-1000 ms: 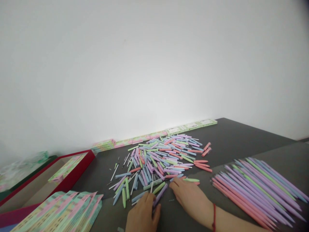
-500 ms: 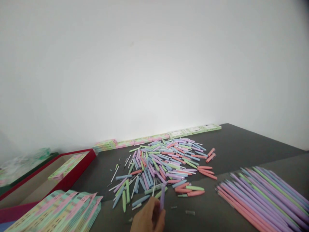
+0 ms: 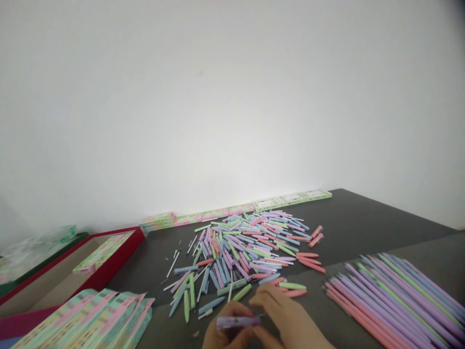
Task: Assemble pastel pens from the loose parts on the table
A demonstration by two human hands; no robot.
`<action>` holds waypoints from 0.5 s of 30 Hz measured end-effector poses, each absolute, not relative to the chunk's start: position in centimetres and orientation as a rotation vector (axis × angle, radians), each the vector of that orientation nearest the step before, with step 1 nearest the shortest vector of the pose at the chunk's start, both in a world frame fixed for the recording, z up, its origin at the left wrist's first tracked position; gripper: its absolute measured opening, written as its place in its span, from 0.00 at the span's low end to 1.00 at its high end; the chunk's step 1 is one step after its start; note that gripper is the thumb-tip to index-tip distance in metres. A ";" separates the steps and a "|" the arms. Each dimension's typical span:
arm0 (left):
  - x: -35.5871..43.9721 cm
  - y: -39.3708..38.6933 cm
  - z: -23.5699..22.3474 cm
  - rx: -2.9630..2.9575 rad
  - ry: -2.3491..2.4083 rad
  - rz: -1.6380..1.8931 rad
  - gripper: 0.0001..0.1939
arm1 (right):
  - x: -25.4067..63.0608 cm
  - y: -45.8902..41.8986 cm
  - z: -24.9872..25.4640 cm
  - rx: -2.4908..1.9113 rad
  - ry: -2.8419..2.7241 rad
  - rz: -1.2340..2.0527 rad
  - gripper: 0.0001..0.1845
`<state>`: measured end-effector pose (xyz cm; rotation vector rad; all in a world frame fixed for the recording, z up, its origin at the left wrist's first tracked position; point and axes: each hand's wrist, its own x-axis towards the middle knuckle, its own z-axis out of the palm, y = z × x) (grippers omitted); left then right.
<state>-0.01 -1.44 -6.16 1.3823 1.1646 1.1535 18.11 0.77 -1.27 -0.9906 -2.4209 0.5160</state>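
At the bottom middle, my left hand (image 3: pixel 221 334) is closed on a purple pen cap (image 3: pixel 236 322) with small dark print, held nearly level. My right hand (image 3: pixel 286 317) comes in from the right, its thumb and fingers bent round the cap's right end. A small dark piece shows at that end, too blurred to name, and what the right fingers grip is hidden. Just beyond both hands lies a loose heap of pen parts (image 3: pixel 232 242) in purple, blue, green and coral, with white refills among them.
Assembled pens (image 3: pixel 395 295) lie side by side at right. Printed packets (image 3: pixel 90 320) fan out at lower left, near a red box (image 3: pixel 134 237) with cartons inside. Flat cartons (image 3: pixel 290 198) line the wall at the back of the dark table (image 3: pixel 363 218). Clear plastic (image 3: pixel 39 247) lies far left.
My right hand has come into view and met the left. The purple cap has turned from upright to nearly level and sits lower.
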 end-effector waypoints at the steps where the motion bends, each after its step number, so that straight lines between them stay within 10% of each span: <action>1: -0.1 -1.4 -6.4 1.394 1.166 1.151 0.21 | 18.0 1.1 -1.6 -0.984 -2.375 0.627 0.14; 7: 0.4 -1.4 -6.7 1.474 1.133 1.158 0.18 | 17.9 2.0 -3.0 -0.860 -2.259 0.978 0.08; 15: -0.6 -1.8 -4.7 1.744 1.520 1.210 0.15 | 19.1 3.3 -1.1 -1.048 -2.436 0.490 0.08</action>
